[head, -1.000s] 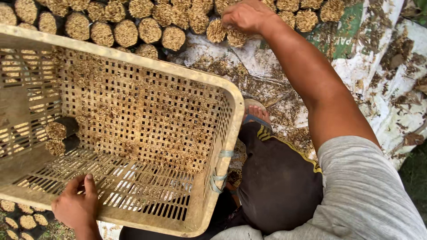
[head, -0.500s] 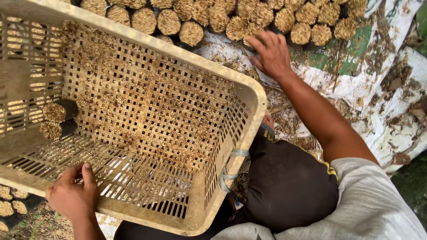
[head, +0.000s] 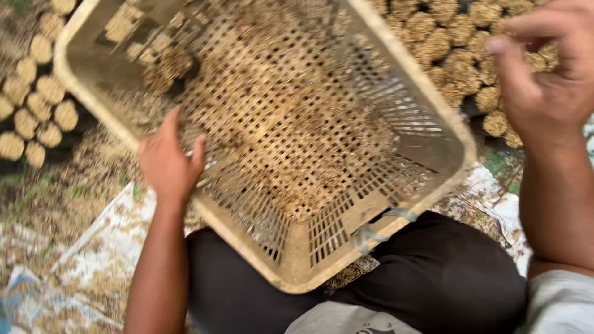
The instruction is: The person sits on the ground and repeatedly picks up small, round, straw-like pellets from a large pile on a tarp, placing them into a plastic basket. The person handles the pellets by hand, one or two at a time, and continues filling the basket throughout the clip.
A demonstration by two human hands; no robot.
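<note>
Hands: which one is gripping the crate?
The left hand, fingers hooked over the crate rim. The right hand is raised clear of it, holding nothing visible.

The crate sits over your lap, your left hand on its left rim, your right hand apart to its right. Round plugs lie behind the crate; more plugs lie left.
</note>
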